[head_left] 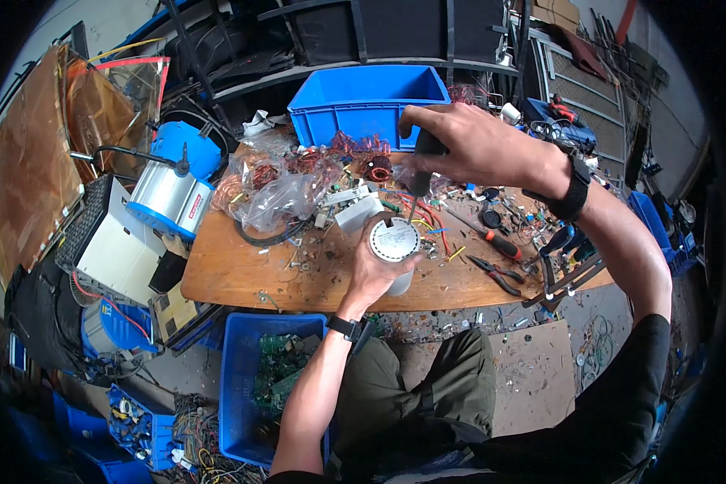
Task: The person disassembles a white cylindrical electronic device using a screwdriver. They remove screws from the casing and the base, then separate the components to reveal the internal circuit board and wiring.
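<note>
My left hand [369, 273] is wrapped round a white cylindrical device [395, 241] and holds it upright at the table's near edge. Its round top has slots along the rim and a dark notch. Above it, my right hand [480, 147] grips the dark handle of a screwdriver [426, 161], whose shaft points down at the device's right rim. Whether the tip touches the rim I cannot tell. Just behind the device lies a white plastic housing [358, 213]. To the right are a red-and-black screwdriver [502, 245] and pliers [497, 275] with red-and-black handles.
Scraps and wires litter the wooden table [226, 270]. Plastic bags [286, 200] and copper coils [377, 168] lie before a blue bin [371, 113]. A dark-framed tool [569, 270] sits at the right edge. Below, a blue crate [231, 403] holds green circuit boards.
</note>
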A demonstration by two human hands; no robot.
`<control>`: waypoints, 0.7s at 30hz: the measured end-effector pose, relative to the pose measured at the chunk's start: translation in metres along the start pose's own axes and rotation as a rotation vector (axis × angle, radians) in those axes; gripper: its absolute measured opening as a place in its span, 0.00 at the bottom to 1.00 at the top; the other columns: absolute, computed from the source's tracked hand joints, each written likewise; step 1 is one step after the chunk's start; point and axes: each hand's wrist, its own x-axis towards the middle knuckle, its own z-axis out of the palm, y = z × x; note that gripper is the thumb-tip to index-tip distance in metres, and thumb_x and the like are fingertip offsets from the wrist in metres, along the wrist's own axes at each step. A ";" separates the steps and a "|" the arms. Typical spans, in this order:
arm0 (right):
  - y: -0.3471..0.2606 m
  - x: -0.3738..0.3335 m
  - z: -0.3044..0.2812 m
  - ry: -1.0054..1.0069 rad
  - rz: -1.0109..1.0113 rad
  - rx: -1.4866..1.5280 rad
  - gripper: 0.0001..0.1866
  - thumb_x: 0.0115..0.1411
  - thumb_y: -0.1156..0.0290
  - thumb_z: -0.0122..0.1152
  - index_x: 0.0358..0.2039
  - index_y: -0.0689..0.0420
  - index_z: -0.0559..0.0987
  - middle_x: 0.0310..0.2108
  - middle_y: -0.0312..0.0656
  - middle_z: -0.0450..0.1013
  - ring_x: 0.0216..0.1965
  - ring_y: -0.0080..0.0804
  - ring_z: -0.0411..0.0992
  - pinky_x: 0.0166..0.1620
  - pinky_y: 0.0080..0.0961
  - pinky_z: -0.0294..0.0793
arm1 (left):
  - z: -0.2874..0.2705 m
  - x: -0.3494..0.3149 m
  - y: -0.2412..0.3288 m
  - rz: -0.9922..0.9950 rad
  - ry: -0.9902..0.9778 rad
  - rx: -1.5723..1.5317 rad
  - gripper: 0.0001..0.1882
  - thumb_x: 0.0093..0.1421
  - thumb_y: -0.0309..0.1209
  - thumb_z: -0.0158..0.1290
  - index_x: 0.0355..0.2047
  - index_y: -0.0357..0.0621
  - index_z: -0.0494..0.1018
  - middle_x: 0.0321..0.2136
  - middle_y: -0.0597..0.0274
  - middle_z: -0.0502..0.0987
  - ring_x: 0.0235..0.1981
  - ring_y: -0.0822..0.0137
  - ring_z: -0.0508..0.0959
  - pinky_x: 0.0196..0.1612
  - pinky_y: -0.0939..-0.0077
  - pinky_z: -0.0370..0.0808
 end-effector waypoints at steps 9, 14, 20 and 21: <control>0.007 -0.002 0.004 0.032 -0.011 0.044 0.26 0.57 0.65 0.72 0.52 0.62 0.73 0.40 0.56 0.78 0.42 0.57 0.79 0.47 0.46 0.78 | 0.002 0.001 0.005 -0.009 -0.009 0.018 0.45 0.44 0.30 0.79 0.60 0.38 0.68 0.50 0.60 0.79 0.52 0.68 0.79 0.59 0.69 0.77; -0.001 -0.004 0.000 0.024 -0.013 0.081 0.25 0.57 0.68 0.71 0.53 0.61 0.73 0.37 0.57 0.80 0.41 0.57 0.80 0.45 0.46 0.78 | -0.001 0.001 0.003 -0.019 -0.013 -0.003 0.46 0.44 0.30 0.78 0.62 0.38 0.67 0.51 0.59 0.78 0.52 0.67 0.79 0.60 0.69 0.76; 0.002 -0.007 0.002 0.034 -0.050 0.155 0.22 0.60 0.68 0.70 0.50 0.62 0.73 0.36 0.56 0.79 0.41 0.57 0.80 0.45 0.45 0.78 | 0.000 0.001 0.005 -0.017 -0.015 0.027 0.47 0.44 0.30 0.78 0.63 0.38 0.66 0.52 0.58 0.78 0.53 0.67 0.78 0.60 0.68 0.76; 0.002 -0.007 0.001 0.046 -0.037 0.123 0.21 0.60 0.68 0.69 0.50 0.62 0.73 0.36 0.56 0.79 0.40 0.56 0.80 0.44 0.44 0.78 | 0.001 0.001 0.005 -0.010 -0.013 0.061 0.47 0.44 0.30 0.78 0.63 0.38 0.66 0.52 0.58 0.78 0.54 0.67 0.78 0.60 0.68 0.76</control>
